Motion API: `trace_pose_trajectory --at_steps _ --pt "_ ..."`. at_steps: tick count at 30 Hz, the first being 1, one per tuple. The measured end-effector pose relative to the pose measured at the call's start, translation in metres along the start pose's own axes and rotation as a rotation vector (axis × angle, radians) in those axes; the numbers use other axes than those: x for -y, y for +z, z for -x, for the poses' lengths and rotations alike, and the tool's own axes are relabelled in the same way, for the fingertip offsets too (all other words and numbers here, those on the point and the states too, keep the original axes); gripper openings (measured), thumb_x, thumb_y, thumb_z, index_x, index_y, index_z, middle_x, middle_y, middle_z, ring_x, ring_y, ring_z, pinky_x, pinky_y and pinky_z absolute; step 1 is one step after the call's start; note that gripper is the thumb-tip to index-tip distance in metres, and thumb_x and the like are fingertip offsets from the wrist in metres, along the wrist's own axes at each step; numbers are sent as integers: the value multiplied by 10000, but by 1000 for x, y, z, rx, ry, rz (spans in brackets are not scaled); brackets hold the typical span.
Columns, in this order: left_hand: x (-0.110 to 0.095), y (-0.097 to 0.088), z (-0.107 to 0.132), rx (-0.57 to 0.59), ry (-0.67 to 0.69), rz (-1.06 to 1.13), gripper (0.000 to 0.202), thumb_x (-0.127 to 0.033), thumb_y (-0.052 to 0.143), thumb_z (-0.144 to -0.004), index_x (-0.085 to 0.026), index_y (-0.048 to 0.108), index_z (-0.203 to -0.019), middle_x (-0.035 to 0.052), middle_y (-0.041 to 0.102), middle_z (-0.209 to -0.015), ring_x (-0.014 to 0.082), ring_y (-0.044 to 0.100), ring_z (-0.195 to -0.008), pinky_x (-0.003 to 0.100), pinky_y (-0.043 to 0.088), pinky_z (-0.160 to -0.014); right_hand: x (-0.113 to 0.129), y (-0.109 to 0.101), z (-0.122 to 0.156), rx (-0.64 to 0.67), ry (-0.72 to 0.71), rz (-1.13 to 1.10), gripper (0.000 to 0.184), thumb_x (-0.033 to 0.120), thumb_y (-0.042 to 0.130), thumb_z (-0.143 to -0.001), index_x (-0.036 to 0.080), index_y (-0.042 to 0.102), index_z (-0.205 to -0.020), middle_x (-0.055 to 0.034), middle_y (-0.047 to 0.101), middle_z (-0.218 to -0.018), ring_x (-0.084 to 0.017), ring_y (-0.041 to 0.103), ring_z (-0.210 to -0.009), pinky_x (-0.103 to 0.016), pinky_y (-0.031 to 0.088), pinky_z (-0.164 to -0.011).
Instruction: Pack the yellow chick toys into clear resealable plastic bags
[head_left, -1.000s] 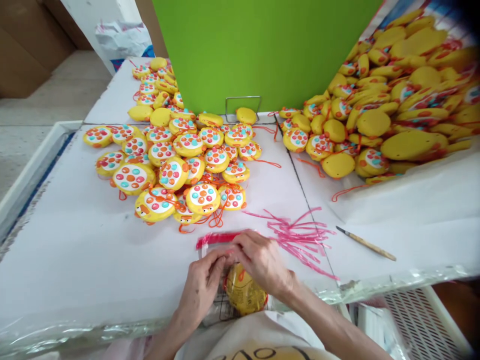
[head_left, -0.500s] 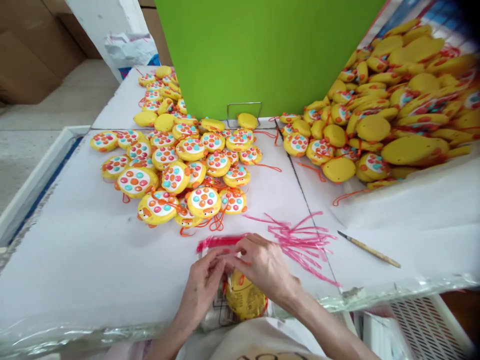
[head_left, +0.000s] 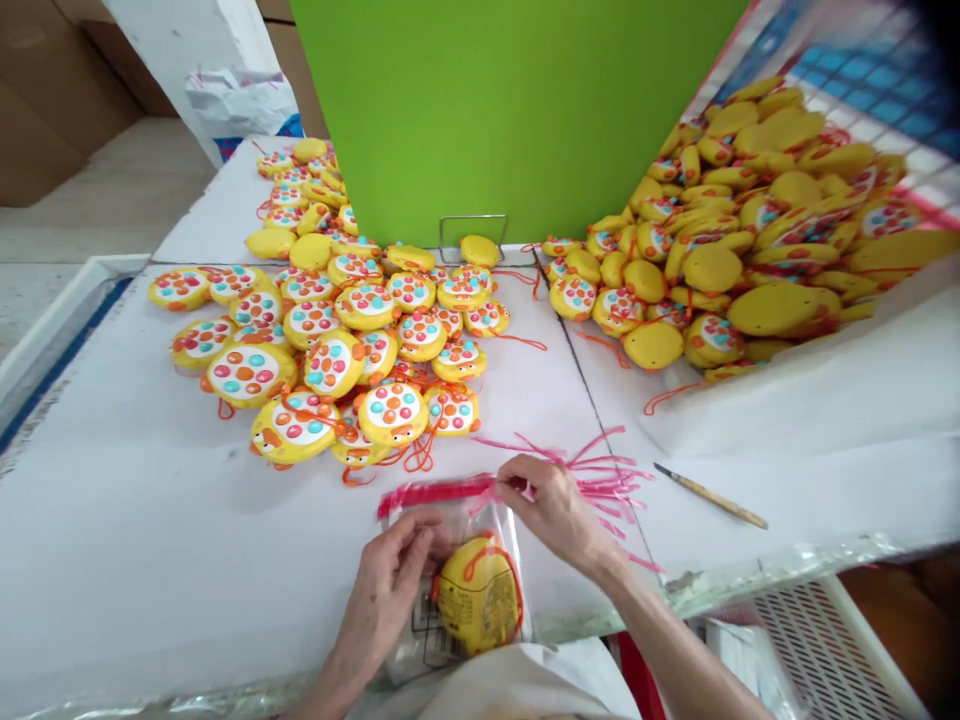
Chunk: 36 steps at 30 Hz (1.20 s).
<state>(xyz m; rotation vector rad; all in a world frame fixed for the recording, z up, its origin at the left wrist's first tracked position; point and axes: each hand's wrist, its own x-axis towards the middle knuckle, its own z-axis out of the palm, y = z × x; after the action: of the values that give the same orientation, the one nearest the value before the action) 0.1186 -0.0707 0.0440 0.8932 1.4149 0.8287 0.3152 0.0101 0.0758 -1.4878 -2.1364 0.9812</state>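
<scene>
A clear plastic bag with a pink strip along its top edge lies at the table's front edge. Inside it is a yellow toy, back side up, with an orange cord loop and dark print over it. My left hand rests on the bag's left side, fingers closed together near its upper part; what they pinch, if anything, is too small to make out. My right hand is closed at the bag's top right corner, pinching a thin pink strip. Loose pink strips lie just beyond that hand.
Several yellow toys with coloured dots lie heaped left of centre. A larger heap fills the right side. A wooden-handled knife lies right of the strips. A green board stands behind; a white basket is below the table.
My right hand has moved right and away from my left hand, drawing the pink strip with it. More of the bag and the toy inside shows. The view has shifted slightly right.
</scene>
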Motion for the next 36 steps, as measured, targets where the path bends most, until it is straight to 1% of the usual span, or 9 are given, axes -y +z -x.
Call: trace_pose_trajectory --at_steps 6,13,18,20,24,26,29,31,36 --pt "9 -7 -6 -79 -48 7 332 -503 588 -756 -186 553 -848 54 715 -765 235 690 -729 337 562 -684 -85 -51 10 -234 167 155 147 221 502 -800 190 639 -757 -24 669 -757 -179 603 -763 -278 443 -721" --pt "17 -12 -8 -41 -110 67 332 -500 594 -770 -193 545 -884 59 724 -841 232 690 -781 325 556 -715 -140 -56 32 -483 365 350 246 350 474 -797 186 650 -746 -73 675 -750 -249 578 -784 -349 419 -718" --pt "17 -11 -6 -41 -139 154 298 -452 626 -769 -195 534 -889 44 725 -843 224 686 -808 307 549 -715 -146 -69 59 -462 426 394 246 360 490 -807 204 671 -750 -54 675 -684 -236 608 -666 -343 428 -648" --pt "18 -10 -6 -39 -131 172 272 -430 624 -778 -195 539 -885 41 725 -847 216 684 -810 295 544 -709 -146 -76 68 -436 400 403 279 294 482 -790 208 667 -980 -75 691 -896 -246 626 -780 -359 449 -702" --pt "17 -8 -5 -44 -125 186 234 -394 628 -783 -196 542 -872 29 722 -837 198 683 -780 277 539 -687 -136 -84 76 -471 338 503 614 239 466 -769 178 400 -1376 -148 493 -1314 -297 561 -1056 -412 459 -810" --pt "15 -7 -5 -46 -130 196 231 -390 631 -778 -195 539 -859 25 721 -819 191 682 -746 275 537 -673 -126 -84 75 -530 324 507 530 285 467 -806 171 467 -1324 -150 541 -1253 -297 573 -1030 -405 465 -805" --pt "13 -6 -5 -41 -136 213 234 -396 630 -775 -193 539 -850 24 720 -796 194 683 -735 283 539 -670 -111 -77 69 -500 350 359 289 386 479 -847 190 664 -950 -73 682 -815 -232 634 -721 -345 479 -681" --pt "13 -6 -4 -37 -132 215 236 -399 629 -776 -193 543 -850 30 722 -811 207 686 -768 291 540 -681 -106 -69 62 -466 358 284 248 400 518 -827 197 643 -760 -30 649 -659 -200 609 -607 -322 466 -626" --pt "16 -5 -5 -64 -128 211 273 -405 664 -743 -189 550 -868 37 726 -803 218 690 -780 281 538 -662 -111 -57 52 -400 304 289 269 309 535 -797 196 617 -1027 -59 667 -898 -197 623 -693 -328 478 -636"
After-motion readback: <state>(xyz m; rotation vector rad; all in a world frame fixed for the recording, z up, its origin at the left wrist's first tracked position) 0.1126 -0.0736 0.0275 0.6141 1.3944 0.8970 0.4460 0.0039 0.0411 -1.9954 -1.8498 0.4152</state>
